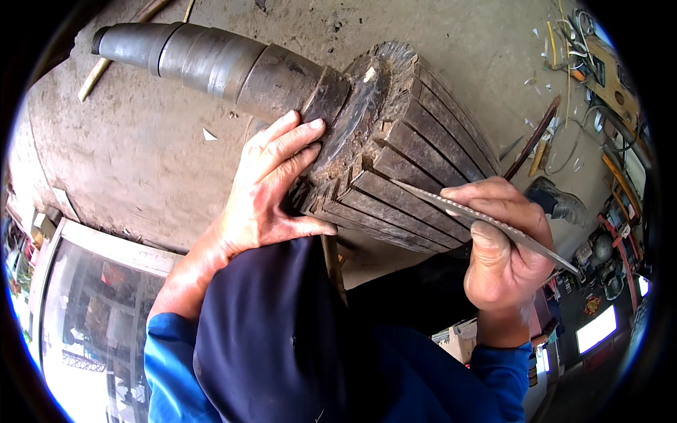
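A heavy motor rotor [423, 158] lies across the middle, with lengthwise slots along its dark, worn drum. Its stepped steel shaft [211, 63] reaches toward the upper left. My left hand [264, 187] rests on the rotor where shaft and drum meet, fingers extended and thumb apart. Pinched between thumb and fingers of my right hand [508, 236] is a thin saw blade [448, 204] with a toothed edge. The blade slants from upper left to lower right, its tip at one of the drum's slots. Whether the tip sits inside that slot is hard to tell.
Beyond the rotor spreads a dusty concrete floor [155, 148]. A wooden stick [95, 77] lies under the shaft. At lower left stands a glass-fronted cabinet [106, 303]. Tools and cables clutter the right side, near a shoe [560, 201]. Dark cloth covers my lap.
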The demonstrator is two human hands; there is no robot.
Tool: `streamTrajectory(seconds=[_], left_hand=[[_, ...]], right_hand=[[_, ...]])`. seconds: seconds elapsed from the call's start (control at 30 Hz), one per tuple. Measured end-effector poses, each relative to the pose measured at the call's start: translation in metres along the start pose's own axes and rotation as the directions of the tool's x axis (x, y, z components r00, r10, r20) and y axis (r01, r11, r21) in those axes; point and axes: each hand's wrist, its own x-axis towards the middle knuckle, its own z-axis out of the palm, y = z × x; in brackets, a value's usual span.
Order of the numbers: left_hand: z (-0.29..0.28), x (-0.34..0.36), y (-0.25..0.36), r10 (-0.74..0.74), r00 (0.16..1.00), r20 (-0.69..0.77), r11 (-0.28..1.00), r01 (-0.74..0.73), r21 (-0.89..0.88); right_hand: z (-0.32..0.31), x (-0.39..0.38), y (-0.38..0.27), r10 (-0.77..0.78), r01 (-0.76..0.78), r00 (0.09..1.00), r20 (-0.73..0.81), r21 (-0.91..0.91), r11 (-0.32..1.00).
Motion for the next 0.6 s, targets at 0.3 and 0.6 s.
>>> streamTrajectory(seconds=[0.3, 0.6], left_hand=[[-0.004, -0.002, -0.004, -0.026, 1.0, 0.005, 0.999, 0.025, 0.045], [-0.007, -0.008, -0.007, -0.006, 1.0, 0.01, 0.998, 0.006, 0.058]], right_hand=[[0.04, -0.005, 0.025, -0.331, 0.309, 0.937, -0.111, -0.18, 0.934], [-0.038, -0.049, 0.005, 0.061, -0.061, 0.998, -0.026, -0.021, 0.998]])
